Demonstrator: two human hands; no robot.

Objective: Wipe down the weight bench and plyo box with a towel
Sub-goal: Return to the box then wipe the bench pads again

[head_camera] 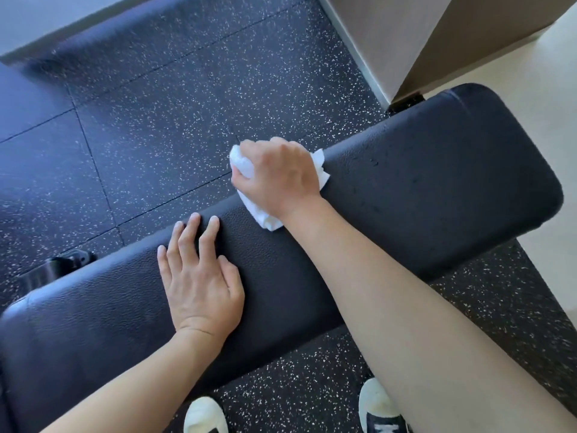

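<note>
Right now the right hand (278, 176) grips a bunched white towel (249, 170) at the far edge of the black weight bench (437, 189), while the left hand (199, 276) rests flat and open on the pad. Crumpled so tightly, the towel may skip patches or slip over the edge. No plyo box shows.

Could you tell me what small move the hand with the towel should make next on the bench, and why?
Probably sweep the right hand, gripping the white towel at the pad's far edge, rightward along the bench. Small droplets appear to dot that end, while the left hand rests flat, steadying the pad.
</note>
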